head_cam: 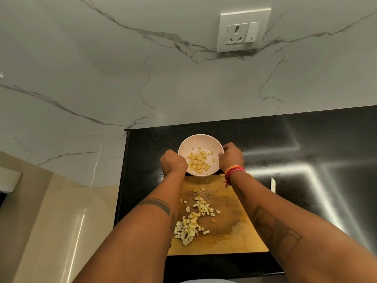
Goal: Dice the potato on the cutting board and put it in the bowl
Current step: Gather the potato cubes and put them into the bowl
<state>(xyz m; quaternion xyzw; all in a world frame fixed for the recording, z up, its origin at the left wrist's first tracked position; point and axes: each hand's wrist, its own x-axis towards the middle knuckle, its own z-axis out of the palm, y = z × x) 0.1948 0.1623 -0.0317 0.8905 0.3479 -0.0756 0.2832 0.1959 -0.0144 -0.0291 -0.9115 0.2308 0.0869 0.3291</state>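
Observation:
A white bowl (195, 140) sits on the black counter just beyond the wooden cutting board (228, 235). Diced potato (199, 161) lies in the bowl's near half. More diced potato (191, 223) is scattered over the left and middle of the board. My left hand (173, 162) is curled against the bowl's left rim, its fingers hidden from view. My right hand (231, 156) is curled at the right rim, with a fingertip touching it. Together the hands hold the bowl from both sides.
The black counter (306, 160) extends to the right and ends in an edge just left of the board. A thin white object (273, 185), possibly a knife, lies right of the board. The marble wall behind carries a socket (242, 30).

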